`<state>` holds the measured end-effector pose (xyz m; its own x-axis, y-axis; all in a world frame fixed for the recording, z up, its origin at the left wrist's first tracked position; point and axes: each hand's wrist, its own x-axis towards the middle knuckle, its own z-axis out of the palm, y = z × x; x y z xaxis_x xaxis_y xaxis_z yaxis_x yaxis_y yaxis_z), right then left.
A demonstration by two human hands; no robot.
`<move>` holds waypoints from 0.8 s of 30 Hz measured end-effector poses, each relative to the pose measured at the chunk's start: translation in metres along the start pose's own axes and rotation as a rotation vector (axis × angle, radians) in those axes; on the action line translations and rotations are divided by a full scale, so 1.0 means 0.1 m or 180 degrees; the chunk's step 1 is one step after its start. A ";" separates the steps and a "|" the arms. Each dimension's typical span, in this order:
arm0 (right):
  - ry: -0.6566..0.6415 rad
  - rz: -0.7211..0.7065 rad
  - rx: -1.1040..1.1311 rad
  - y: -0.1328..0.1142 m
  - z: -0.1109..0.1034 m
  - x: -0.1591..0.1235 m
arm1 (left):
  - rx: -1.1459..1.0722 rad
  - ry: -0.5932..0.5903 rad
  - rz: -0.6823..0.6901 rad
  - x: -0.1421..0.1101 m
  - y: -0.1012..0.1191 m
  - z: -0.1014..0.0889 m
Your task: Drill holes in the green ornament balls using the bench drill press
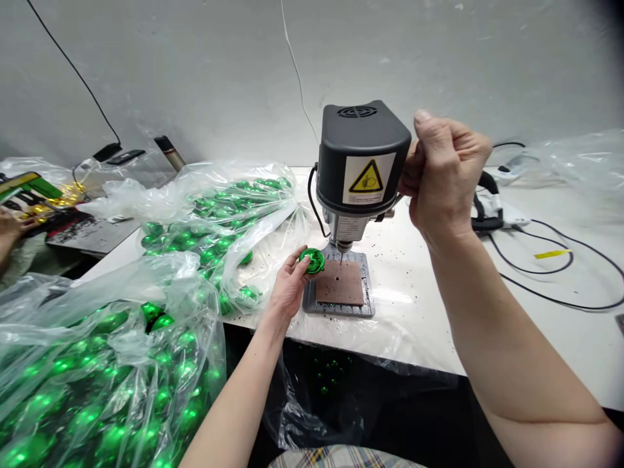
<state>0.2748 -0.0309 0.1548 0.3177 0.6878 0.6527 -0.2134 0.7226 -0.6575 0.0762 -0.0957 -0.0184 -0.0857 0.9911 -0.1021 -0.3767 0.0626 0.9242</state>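
Note:
My left hand (291, 286) pinches a shiny green Christmas bauble (312, 260) at the left edge of the drill base. Dark specks mark the side of the bauble that faces me. A small bench drill press (363, 156) with a black motor housing stands in the middle. Its thin drill bit (341, 259) points down over a brown board (340, 283) with a hole, on a grey slotted base (373, 307). My right hand (446, 169) is closed beside the housing, around the drill press handle, which the fingers mostly hide.
Clear plastic bags of green baubles (112, 383) fill the left side, with more baubles (214, 227) behind. Dark shavings dot the white table (414, 325). Black cables (550, 302) and a headset-like device (487, 208) lie at right. Another person's hand (12, 227) shows at far left.

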 end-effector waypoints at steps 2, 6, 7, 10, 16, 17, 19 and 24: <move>-0.0023 0.0002 -0.0032 0.01 0.00 0.01 | 0.0205 -0.0051 0.0172 0.02 -0.09 0.02; -0.0071 -0.0008 -0.0115 0.02 -0.03 0.02 | 0.0753 -0.0172 0.0455 0.06 -0.26 0.05; -0.0116 0.0001 -0.0151 0.02 -0.03 0.02 | 0.0892 -0.0179 0.0487 0.07 -0.30 0.05; -0.0247 0.0004 -0.0268 0.00 -0.04 0.01 | 0.1214 -0.0135 0.0542 0.11 -0.42 0.03; -0.0135 -0.0103 0.0020 -0.03 0.00 -0.01 | 0.1730 -0.0052 0.0897 0.17 -0.53 0.06; -0.0113 -0.0090 0.0052 -0.03 0.01 -0.01 | 0.1851 -0.0018 0.0947 0.17 -0.53 0.07; -0.0106 -0.0057 0.0004 -0.04 0.02 -0.01 | 0.2085 0.0014 0.1072 0.15 -0.52 0.10; -0.0074 -0.0107 -0.0067 -0.05 0.02 -0.02 | 0.2321 -0.0291 0.1489 0.10 -0.56 0.15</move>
<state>0.2734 -0.0356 0.1578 0.3026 0.6648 0.6830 -0.1834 0.7438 -0.6427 0.1104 -0.0879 -0.0655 0.0022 0.9375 0.3479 0.3660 -0.3245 0.8722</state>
